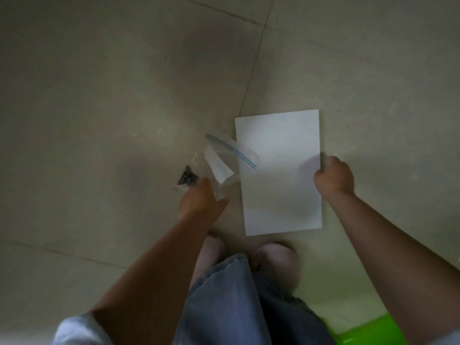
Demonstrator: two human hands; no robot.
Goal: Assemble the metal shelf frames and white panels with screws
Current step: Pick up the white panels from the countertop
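The flat white rectangular panel (278, 170) was at nine o'clock of the right hand (334, 176), its fingers (321, 176) clenched on the panel's edge. The left hand (199, 200) pinched a clear zip-seal plastic bag (231, 158), with dark screws (188, 178) at its eleven o'clock.

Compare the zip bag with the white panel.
The zip bag is clear and crumpled; the white panel is opaque, flat and rectangular. The bag holds dark screws; the panel is bare. The left hand grips the bag, the right hand the panel's edge. Shared: each is held by one hand.

Clear glossy plastic bag (229, 155), matt white panel (278, 170), smooth tiled floor (99, 95)
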